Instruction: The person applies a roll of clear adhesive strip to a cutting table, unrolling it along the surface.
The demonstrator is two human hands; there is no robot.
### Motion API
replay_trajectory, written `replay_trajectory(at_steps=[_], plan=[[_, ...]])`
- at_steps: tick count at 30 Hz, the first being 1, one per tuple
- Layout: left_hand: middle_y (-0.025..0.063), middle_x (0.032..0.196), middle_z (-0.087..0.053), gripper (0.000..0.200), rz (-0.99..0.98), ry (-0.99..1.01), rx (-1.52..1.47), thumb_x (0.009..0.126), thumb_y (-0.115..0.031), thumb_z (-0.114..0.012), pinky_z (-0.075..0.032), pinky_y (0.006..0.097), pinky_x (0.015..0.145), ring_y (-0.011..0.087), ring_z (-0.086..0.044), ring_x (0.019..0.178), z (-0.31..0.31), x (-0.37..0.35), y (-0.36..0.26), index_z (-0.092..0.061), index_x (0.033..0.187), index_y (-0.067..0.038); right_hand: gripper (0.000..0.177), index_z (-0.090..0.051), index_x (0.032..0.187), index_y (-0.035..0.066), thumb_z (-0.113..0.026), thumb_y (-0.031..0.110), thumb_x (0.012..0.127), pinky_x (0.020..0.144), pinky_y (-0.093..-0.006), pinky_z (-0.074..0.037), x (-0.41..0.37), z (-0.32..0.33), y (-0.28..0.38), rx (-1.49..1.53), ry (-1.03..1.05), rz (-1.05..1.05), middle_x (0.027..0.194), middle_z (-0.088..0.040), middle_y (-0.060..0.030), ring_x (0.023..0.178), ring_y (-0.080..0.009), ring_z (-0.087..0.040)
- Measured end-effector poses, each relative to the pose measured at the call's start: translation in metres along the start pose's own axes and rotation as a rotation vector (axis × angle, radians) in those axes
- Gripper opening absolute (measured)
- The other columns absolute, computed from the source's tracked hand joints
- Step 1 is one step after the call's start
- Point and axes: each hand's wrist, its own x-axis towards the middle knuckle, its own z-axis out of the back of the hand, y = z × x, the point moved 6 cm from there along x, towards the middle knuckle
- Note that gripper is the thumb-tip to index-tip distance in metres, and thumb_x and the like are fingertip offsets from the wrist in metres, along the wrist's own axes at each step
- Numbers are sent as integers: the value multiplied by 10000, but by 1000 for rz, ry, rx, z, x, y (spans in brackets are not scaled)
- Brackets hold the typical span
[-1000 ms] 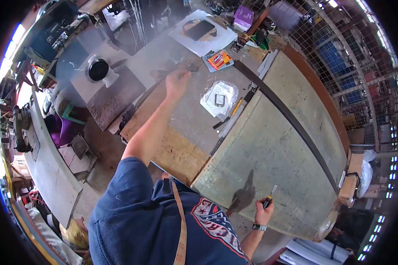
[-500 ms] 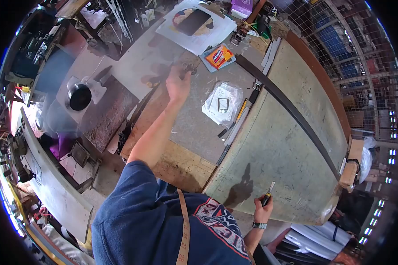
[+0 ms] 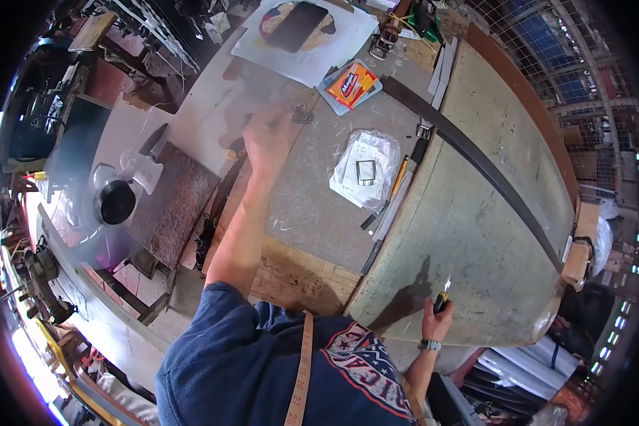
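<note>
My left hand (image 3: 266, 138) reaches out over the far left part of the worktable, its fingers smeared by motion. A small dark object (image 3: 302, 114) lies just right of its fingertips. At the near right, my right hand (image 3: 437, 321) is closed around a utility knife (image 3: 441, 302) with a yellow and black handle, the bare blade pointing up and away. It is held over the pale green-grey cutting surface (image 3: 468, 234). A long dark leather strap (image 3: 490, 179) curves across that surface, its far end beside an orange packet (image 3: 352, 85).
A clear plastic bag with papers and a small metal frame (image 3: 366, 172) lies mid-table, beside a yellow pencil (image 3: 400, 174) and metal rulers. Farther back a dark phone-like slab (image 3: 298, 27) rests on a paper drawing. Wire mesh (image 3: 575, 71) stands along the right.
My left hand has drawn left, away from the small dark object. The knife stays in my right hand, and the whole view has shifted slightly.
</note>
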Motion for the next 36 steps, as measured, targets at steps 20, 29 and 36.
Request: replay_trajectory(at_steps=[20, 29, 36], plan=[[87, 963, -742, 131, 223, 39, -282, 937, -30, -738, -586, 284, 759, 131, -710, 835, -8, 16, 12, -685, 1040, 33, 433, -602, 1209, -35, -770, 249, 929, 919, -491, -505, 101, -33, 141, -121, -123, 423, 1121, -640, -218, 1077, -392, -622], [160, 941, -727, 163, 211, 70, -74, 884, -63, -768, -556, 375, 716, 276, -712, 826, -16, 7, 12, -696, 1008, 15, 237, -660, 1226, -2, -629, 97, 1012, 853, -385, -563, 100, -145, 441, 395, 421, 992, 1086, -698, -174, 980, -315, -708], [250, 980, -664, 161, 2, 231, 322, 864, -54, -712, -532, 540, 780, 482, -658, 910, -9, 18, 9, -674, 1011, 0, 206, -730, 1164, 41, -679, 96, 972, 806, -392, -554, 111, -222, 502, 306, 641, 1202, 1008, -699, -157, 929, -324, -689]])
